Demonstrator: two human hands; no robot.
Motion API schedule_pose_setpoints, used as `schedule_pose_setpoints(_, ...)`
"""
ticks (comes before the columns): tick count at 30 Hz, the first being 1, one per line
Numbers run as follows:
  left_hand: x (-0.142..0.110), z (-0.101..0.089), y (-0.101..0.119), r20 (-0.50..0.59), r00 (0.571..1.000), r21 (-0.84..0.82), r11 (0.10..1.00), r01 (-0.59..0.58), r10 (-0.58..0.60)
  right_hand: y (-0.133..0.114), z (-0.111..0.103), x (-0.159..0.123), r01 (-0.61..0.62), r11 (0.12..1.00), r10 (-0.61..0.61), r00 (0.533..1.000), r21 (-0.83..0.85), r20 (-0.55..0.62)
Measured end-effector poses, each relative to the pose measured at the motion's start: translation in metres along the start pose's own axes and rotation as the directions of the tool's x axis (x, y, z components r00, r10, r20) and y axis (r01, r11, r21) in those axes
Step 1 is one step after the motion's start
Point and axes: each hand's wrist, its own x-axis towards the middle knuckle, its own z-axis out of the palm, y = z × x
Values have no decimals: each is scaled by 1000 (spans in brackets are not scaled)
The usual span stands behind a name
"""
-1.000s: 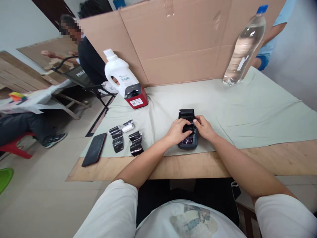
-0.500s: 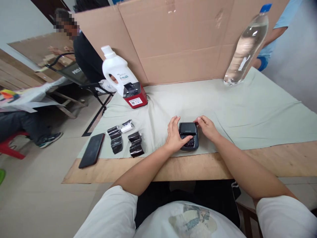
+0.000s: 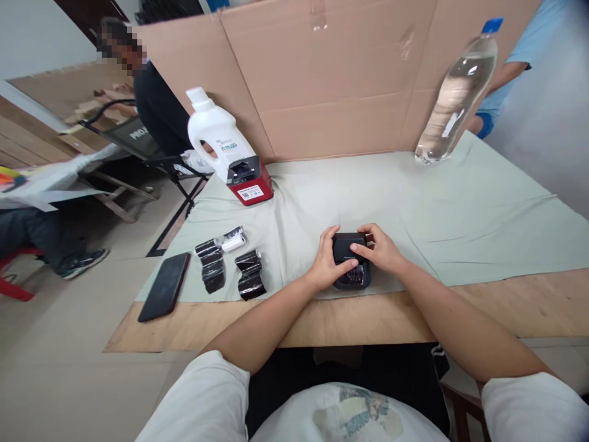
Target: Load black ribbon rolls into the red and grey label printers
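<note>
A small black case (image 3: 353,282) with a flap-like lid (image 3: 344,247) sits near the front of the cloth, with something dark and glossy in its lower part. My left hand (image 3: 327,261) grips its left side, fingers at the back corner and thumb lying over the front part. From the right, my right hand (image 3: 380,247) holds the lid, thumb on its face and fingers behind its edge. To the left lie two crinkled glossy black strips (image 3: 212,267) (image 3: 251,274), and a small white roll (image 3: 234,243) beside the farther one.
A phone (image 3: 164,286) lies at the table's left edge. Behind stand a white jug (image 3: 223,138) with a red-and-black box (image 3: 251,183) at its foot, and a clear water bottle (image 3: 453,104). A cardboard panel (image 3: 331,80) borders the back. Other people sit beyond it.
My right hand has moved from the lid's far right corner onto the lid, its thumb now across the face. The lid's tilt has changed. The view has shifted slightly.
</note>
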Motion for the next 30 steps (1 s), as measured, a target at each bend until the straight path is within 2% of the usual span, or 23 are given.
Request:
schedule_pose_setpoints(2, 1, -1, 1, 0, 994, -203, 974, 106, -108, -3, 3, -2, 26, 996, -24, 999, 84, -24)
schedule_pose_setpoints(4, 3, -3, 2, 49, 974, -385, 896, 221, -219, -7, 4, -4, 63, 990, -56, 997, 123, -58)
schedule_pose_setpoints(6, 4, -3, 3, 122, 953, -487, 820, 302, -279, -11, 5, -6, 92, 988, -79, 992, 127, -103)
schedule_pose_setpoints(8, 4, -2, 3, 162, 943, -533, 778, 332, -292, -11, 4, -6, 95, 986, -77, 989, 136, -130)
schedule_pose_setpoints(10, 4, 0, 3, 161, 943, -553, 765, 330, -291, -9, 4, -4, 58, 985, -41, 994, 164, -103)
schedule_pose_setpoints(15, 5, 1, 4, 141, 942, -557, 763, 329, -304, -3, 2, -1, -46, 991, 36, 996, 125, 84)
schedule_pose_setpoints(23, 7, -4, 7, 115, 964, -529, 807, 263, -238, -10, 2, -5, 18, 997, -25, 995, 69, 99)
schedule_pose_setpoints(27, 8, -4, 9, 9, 960, -573, 785, 234, -279, -8, 5, -6, 53, 987, -66, 994, 151, 84)
schedule_pose_setpoints(30, 11, -3, 8, -165, 910, -634, 747, 198, -381, -5, 8, -8, 84, 977, -99, 992, 194, 71)
